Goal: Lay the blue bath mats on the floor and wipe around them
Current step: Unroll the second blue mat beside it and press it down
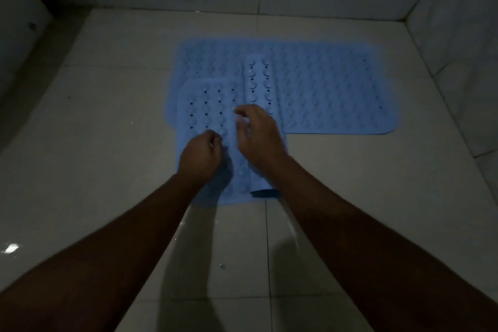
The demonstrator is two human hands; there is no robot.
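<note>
While both forearms reach out over the tiled floor, the left hand is curled nearly closed, fingertips pinching the near bath mat; the right hand hovers half open, fingers spread above that mat's folded-over right side; behind it, partly overlapped, the far bath mat lies flat, blue and studded with bumps and holes.

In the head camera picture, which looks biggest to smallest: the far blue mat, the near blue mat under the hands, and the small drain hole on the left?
1. Far mat, lying flat, looks largest.
2. Near mat, partly folded and overlapping it; its true size may match, since the fold hides part.
3. Drain hole, by far the smallest.
</note>
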